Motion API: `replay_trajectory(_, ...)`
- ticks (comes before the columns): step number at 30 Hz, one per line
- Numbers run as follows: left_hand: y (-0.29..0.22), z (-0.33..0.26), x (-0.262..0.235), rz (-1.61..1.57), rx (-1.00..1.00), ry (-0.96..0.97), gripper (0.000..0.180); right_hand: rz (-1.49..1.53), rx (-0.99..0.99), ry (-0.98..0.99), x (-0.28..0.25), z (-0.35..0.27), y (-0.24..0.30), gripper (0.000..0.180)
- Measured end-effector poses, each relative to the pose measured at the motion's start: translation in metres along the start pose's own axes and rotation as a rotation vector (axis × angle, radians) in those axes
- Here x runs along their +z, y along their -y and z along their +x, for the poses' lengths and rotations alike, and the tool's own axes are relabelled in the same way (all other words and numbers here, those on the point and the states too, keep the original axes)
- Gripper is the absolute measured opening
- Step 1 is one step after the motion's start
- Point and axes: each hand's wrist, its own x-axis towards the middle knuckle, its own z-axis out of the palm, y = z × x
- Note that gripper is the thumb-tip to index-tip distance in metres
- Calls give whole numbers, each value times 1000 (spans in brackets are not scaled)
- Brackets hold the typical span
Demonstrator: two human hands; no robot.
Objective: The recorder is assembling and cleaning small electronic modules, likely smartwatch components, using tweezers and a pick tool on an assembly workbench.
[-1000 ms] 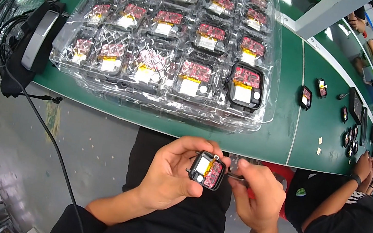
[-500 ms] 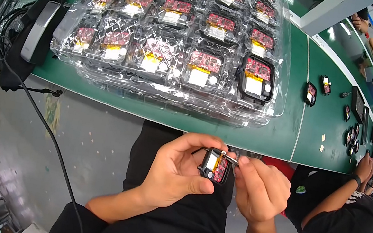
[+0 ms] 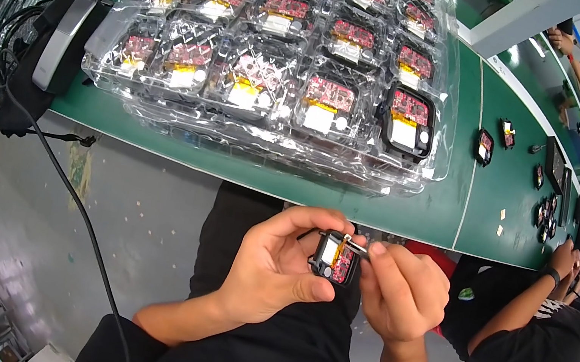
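My left hand (image 3: pixel 268 265) is closed round a small black device housing (image 3: pixel 333 258), its thumb along the lower edge and its fingers over the top. Inside the housing show a red circuit board, a white block, a yellow-orange ribbon and a silver round part. Between the thumb and fingers of my right hand (image 3: pixel 406 289) is pinched a slim metal tool like tweezers (image 3: pixel 357 247). The tool's tip touches or nearly touches the upper end of the ribbon; its exact contact is too small to tell. Both hands are over my lap, in front of the table edge.
Stacked clear plastic trays (image 3: pixel 260 130) with several similar housings cover much of the green table (image 3: pixel 448 200). Loose housings (image 3: pixel 484 147) lie to the right. A black cable (image 3: pixel 76 199) hangs at the left. A co-worker (image 3: pixel 540 338) sits close at the right.
The view has shifted slightly, so the trays sit a little further right in the picture. My hands keep the same hold, the tool's tip still at the ribbon's upper end.
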Motion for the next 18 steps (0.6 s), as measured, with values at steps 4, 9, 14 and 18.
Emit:
replay_trajectory(4,-3,-4,3,-29,-29,-27,67,-38,-32,-8,3,-3,4,34)
replay_trajectory(9,-5,-3,0,-10,11,6,66,32,6,2,4,-1,4,31)
replay_trajectory(14,-4,-5,-4,-19,-5,-10,66,173,104,37,4,1,1,22)
replay_trajectory(18,-4,-7,-3,-35,-24,-16,65,219,116,23,7,0,-1,21)
